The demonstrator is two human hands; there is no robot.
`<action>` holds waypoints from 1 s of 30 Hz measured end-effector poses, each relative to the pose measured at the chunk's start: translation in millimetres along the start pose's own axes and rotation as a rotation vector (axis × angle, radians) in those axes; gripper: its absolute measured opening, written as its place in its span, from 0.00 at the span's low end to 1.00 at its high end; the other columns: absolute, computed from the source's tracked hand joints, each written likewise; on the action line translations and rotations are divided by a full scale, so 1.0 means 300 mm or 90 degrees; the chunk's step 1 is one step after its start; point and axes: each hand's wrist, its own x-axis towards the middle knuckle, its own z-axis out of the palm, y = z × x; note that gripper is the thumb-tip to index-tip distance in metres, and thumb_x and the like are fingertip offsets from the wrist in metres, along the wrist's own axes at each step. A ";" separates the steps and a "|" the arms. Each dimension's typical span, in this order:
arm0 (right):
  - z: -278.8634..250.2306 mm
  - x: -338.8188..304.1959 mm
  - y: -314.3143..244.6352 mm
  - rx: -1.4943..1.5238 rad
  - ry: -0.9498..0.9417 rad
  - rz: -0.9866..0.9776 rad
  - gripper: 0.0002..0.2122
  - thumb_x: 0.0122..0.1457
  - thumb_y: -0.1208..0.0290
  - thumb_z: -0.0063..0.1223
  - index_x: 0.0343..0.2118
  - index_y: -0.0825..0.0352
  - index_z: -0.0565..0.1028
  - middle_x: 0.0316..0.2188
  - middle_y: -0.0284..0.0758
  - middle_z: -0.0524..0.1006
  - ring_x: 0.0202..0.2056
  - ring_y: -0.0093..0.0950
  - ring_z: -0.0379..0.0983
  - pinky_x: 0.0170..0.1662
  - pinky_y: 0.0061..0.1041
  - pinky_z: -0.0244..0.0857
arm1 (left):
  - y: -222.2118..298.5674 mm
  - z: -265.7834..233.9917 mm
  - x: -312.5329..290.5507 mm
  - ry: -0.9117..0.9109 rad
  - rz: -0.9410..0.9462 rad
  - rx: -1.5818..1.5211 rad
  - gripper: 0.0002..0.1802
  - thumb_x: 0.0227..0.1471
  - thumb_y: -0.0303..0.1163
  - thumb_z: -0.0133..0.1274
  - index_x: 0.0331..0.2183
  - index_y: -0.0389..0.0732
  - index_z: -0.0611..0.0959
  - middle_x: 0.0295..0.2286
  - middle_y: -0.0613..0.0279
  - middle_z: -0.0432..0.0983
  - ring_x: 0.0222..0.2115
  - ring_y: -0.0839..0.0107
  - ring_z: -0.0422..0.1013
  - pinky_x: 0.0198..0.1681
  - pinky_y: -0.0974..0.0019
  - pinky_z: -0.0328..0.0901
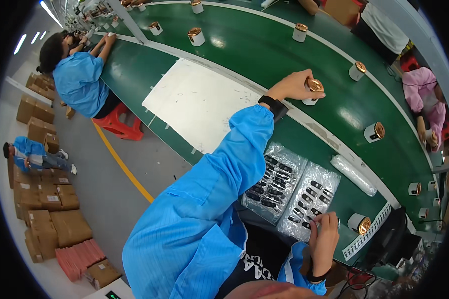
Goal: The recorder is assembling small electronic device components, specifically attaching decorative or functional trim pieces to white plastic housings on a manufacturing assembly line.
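Observation:
Over the green conveyor, my left hand [295, 86] is closed around a white cylindrical device with a copper-coloured top [315, 85]. Its wrist wears a dark band below a blue sleeve. Lower right, my right hand [325, 238] has its fingers bent at the edge of a clear bubble-wrap pad [290, 226], thumb and forefinger at a small black part [307, 225]. Several more black oval parts lie in rows on this pad and on a second bubble-wrap pad [275, 212] beside it. Another white device with a copper top [359, 224] lies tilted near my right hand.
Several similar devices stand along the conveyor [254, 47]. A white sheet [184, 99] is taped to the bench. A rolled plastic bundle [354, 174] lies by the rail, and a white perforated strip [366, 231] at right. Co-workers sit left and right; cartons [47, 231] stack at left.

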 end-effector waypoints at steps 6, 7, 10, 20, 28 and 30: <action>-0.149 0.043 -0.003 0.257 0.222 0.056 0.04 0.61 0.86 0.58 0.34 0.71 0.73 0.30 0.42 0.78 0.30 0.33 0.78 0.35 0.27 0.72 | 0.195 0.044 0.056 -0.011 -0.018 -0.390 0.31 0.55 0.58 0.67 0.39 0.39 0.77 0.31 0.58 0.79 0.37 0.60 0.80 0.41 0.58 0.75; -0.194 0.073 -0.029 0.292 0.302 0.053 0.04 0.61 0.87 0.57 0.34 0.72 0.74 0.29 0.42 0.79 0.29 0.30 0.78 0.34 0.24 0.72 | 0.252 0.062 0.057 -0.047 -0.021 -0.526 0.30 0.58 0.59 0.63 0.40 0.40 0.77 0.31 0.57 0.79 0.35 0.60 0.79 0.43 0.55 0.75; -0.276 0.204 -0.070 0.156 0.478 -0.109 0.04 0.61 0.87 0.59 0.37 0.73 0.78 0.32 0.37 0.81 0.33 0.22 0.78 0.37 0.20 0.71 | 0.445 0.059 0.004 -0.167 -0.037 -0.830 0.33 0.64 0.65 0.49 0.46 0.41 0.76 0.32 0.54 0.78 0.30 0.62 0.78 0.49 0.47 0.76; -0.246 0.394 -0.117 0.110 0.639 -0.264 0.14 0.57 0.89 0.63 0.46 0.72 0.83 0.37 0.37 0.80 0.35 0.25 0.78 0.40 0.22 0.77 | 0.730 0.089 -0.179 -0.438 0.158 -1.065 0.48 0.63 0.76 0.29 0.53 0.40 0.75 0.30 0.53 0.75 0.29 0.63 0.74 0.51 0.48 0.73; -0.248 0.388 -0.088 0.466 0.437 -0.134 0.17 0.69 0.80 0.51 0.60 0.72 0.74 0.43 0.31 0.75 0.44 0.20 0.74 0.43 0.22 0.77 | 0.731 0.067 -0.188 -0.366 0.071 -0.980 0.40 0.69 0.69 0.30 0.52 0.41 0.75 0.32 0.55 0.77 0.32 0.62 0.77 0.43 0.56 0.74; -0.273 0.366 -0.088 0.484 0.400 -0.131 0.15 0.71 0.79 0.48 0.59 0.73 0.74 0.43 0.31 0.74 0.44 0.19 0.72 0.46 0.23 0.75 | 0.740 0.074 -0.191 -0.303 0.018 -0.888 0.44 0.68 0.71 0.26 0.55 0.40 0.73 0.31 0.53 0.75 0.32 0.62 0.76 0.47 0.51 0.76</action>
